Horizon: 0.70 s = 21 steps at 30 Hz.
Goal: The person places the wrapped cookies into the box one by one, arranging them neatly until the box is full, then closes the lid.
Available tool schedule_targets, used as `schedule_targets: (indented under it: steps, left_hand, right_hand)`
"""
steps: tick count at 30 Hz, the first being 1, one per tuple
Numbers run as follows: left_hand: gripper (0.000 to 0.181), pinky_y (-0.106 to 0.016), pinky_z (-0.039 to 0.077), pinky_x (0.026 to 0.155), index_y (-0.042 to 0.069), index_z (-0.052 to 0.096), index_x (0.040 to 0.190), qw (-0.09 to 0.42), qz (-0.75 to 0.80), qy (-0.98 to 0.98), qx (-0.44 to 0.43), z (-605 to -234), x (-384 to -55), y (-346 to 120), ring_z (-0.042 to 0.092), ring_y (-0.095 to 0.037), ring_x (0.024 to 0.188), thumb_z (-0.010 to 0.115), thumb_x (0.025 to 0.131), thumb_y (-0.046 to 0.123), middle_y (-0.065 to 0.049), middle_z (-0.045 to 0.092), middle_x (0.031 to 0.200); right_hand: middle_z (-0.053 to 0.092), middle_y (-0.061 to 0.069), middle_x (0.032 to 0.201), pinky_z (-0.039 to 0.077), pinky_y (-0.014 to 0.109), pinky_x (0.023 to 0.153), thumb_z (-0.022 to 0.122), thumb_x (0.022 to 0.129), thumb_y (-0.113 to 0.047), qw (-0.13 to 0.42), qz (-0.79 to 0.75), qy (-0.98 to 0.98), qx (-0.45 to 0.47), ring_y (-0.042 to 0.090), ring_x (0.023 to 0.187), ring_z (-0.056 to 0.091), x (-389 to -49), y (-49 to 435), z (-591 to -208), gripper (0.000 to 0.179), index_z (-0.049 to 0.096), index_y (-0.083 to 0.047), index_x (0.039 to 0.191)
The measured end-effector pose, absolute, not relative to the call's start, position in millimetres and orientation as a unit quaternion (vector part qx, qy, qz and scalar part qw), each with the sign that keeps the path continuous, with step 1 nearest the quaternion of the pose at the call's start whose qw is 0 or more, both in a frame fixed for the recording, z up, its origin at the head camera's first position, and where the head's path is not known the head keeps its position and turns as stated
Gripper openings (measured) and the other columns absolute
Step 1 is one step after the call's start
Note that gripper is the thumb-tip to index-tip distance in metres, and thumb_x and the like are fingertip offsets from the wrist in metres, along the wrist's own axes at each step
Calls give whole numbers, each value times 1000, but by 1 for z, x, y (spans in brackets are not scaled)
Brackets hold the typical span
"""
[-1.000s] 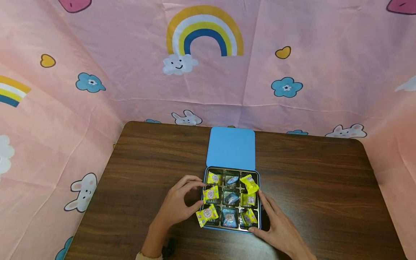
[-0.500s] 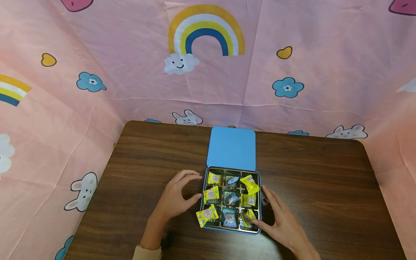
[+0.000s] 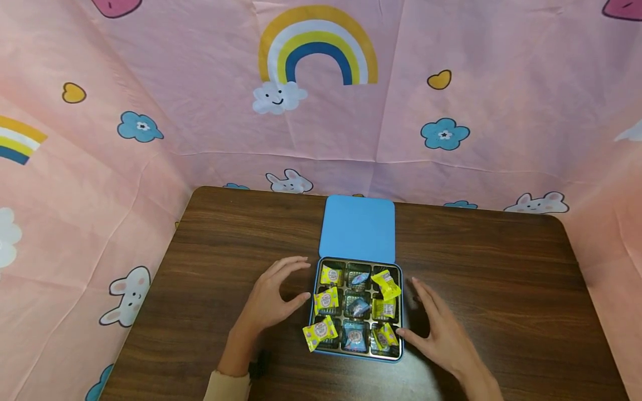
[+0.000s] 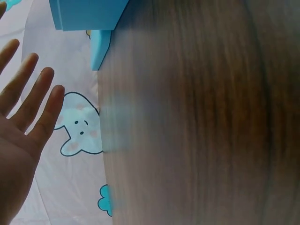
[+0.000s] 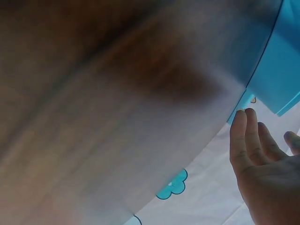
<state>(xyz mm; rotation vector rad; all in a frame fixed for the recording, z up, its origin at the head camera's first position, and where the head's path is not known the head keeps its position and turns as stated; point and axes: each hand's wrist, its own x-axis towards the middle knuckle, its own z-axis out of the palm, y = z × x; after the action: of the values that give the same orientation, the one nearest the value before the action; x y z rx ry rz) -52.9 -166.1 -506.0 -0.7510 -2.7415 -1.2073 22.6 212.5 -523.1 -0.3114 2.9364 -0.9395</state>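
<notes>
A blue hinged tin (image 3: pixel 403 317) lies open on the table, its flat lid (image 3: pixel 357 228) folded back. The black tray inside has three columns of compartments. Yellow-wrapped candies (image 3: pixel 326 299) fill the left column, the front one (image 3: pixel 320 331) lying tilted over the rim. Blue-wrapped candies (image 3: pixel 355 336) sit in the middle column. More yellow candies (image 3: pixel 386 284) are at the right, the back one overlapping its compartment wall. My left hand (image 3: pixel 268 298) is just left of the tin, fingers spread, holding nothing. My right hand (image 3: pixel 443 334) holds nothing; its thumb tip is at the tin's right edge, contact unclear.
The dark wooden table (image 3: pixel 506 278) extends to both sides of the tin. A pink printed cloth (image 3: pixel 210 100) hangs behind and along the sides. In the left wrist view, the tin's blue side (image 4: pixel 86 14) appears at the top.
Both hands have drawn outward from the tin, the left leftward and the right rightward. The fingers that were at its sides have come away. Tin and candies look unmoved.
</notes>
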Motion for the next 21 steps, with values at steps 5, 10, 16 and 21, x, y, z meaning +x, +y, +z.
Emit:
schedule_targets:
  steps: [5,10,16,21]
  left_hand:
    - [63,-55,42,105,22,54,142,22,-396,-885,-244,-509,-58,-169,46,-23,136,81,85,26,1,47,149]
    - [64,-54,40,108,20,52,145,10,-409,-880,-242,-511,-61,-171,42,-23,139,79,87,29,0,43,153]
    - [66,-56,39,107,22,49,147,8,-402,-883,-242,-514,-65,-171,41,-24,140,78,88,31,0,42,154]
    - [70,-61,38,107,22,46,150,16,-393,-885,-247,-516,-72,-170,37,-26,143,77,88,34,-3,40,156]
  right_hand:
    - [38,19,152,45,70,88,80,79,-53,6,-303,946,-113,47,128,47,14,217,-522,105,19,-26,160]
    - [37,18,153,46,69,88,79,80,-53,2,-301,947,-115,46,129,46,9,221,-521,104,20,-26,160]
    - [37,19,153,45,69,88,78,81,-52,4,-297,948,-112,47,128,46,3,224,-520,101,23,-21,160]
    - [36,18,153,44,70,88,78,82,-50,2,-294,948,-119,48,129,44,-5,227,-518,101,21,-23,160]
